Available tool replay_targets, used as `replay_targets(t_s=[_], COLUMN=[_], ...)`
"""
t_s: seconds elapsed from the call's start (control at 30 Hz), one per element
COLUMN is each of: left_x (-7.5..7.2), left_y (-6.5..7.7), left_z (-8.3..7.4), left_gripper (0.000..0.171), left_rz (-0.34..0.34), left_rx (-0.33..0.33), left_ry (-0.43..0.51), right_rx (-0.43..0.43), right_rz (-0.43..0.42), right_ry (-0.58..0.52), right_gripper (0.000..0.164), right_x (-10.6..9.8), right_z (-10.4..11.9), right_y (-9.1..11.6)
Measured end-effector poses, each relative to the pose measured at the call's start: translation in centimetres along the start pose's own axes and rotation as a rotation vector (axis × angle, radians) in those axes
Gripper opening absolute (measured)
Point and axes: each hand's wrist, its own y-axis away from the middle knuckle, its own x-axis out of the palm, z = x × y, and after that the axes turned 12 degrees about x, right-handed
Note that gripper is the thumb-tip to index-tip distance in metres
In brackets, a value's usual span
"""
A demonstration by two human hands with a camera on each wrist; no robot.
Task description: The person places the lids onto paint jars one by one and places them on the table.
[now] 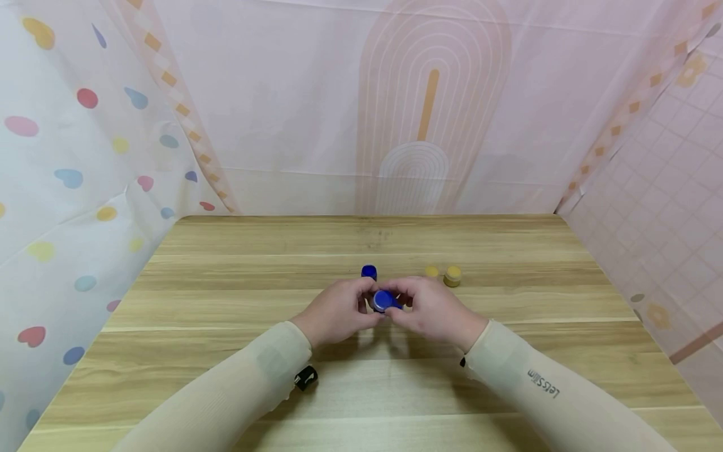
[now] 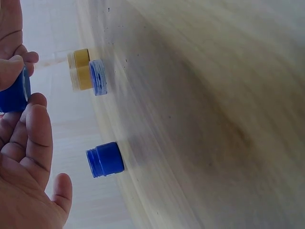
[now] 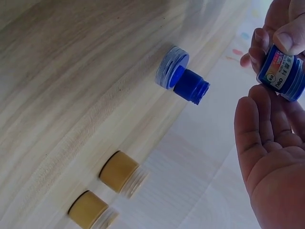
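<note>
Both hands meet over the table around a small blue paint jar [image 1: 383, 300]. My left hand [image 1: 340, 309] pinches it from the left, with thumb and fingertips on it. My right hand [image 1: 432, 312] grips it from the other side. A printed label shows on this jar [image 3: 281, 69] in the right wrist view, with a clear rim at one end. A second blue jar [image 1: 369, 272] stands on the table just beyond the hands. Beside it is a clear lid [image 3: 172, 67] with blue smears, hidden by the hands in the head view.
To the right, two yellow paint jars [image 1: 452, 276] stand side by side behind my right hand. The wooden table [image 1: 226, 276] reaches back to a patterned cloth wall [image 1: 282, 113], with cloth on both sides too.
</note>
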Motion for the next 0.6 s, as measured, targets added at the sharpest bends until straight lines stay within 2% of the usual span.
replay_targets(t_s=[0.2, 0.4, 0.6], left_x=[0.1, 0.07, 0.03], left_y=[-0.04, -0.07, -0.16], left_z=[0.06, 0.09, 0.13], left_gripper=[0.02, 0.021, 0.022], left_rz=[-0.001, -0.005, -0.008], left_rx=[-0.001, -0.014, -0.009], left_ry=[0.002, 0.012, 0.01], right_rx=[0.048, 0.036, -0.001], right_rz=[-0.033, -0.021, -0.004], right_ry=[0.022, 0.022, -0.021], right_gripper=[0.029, 0.043, 0.041], right_x=[0.22, 0.09, -0.04], right_z=[0.27, 0.17, -0.06], right_y=[-0.01, -0.04, -0.05])
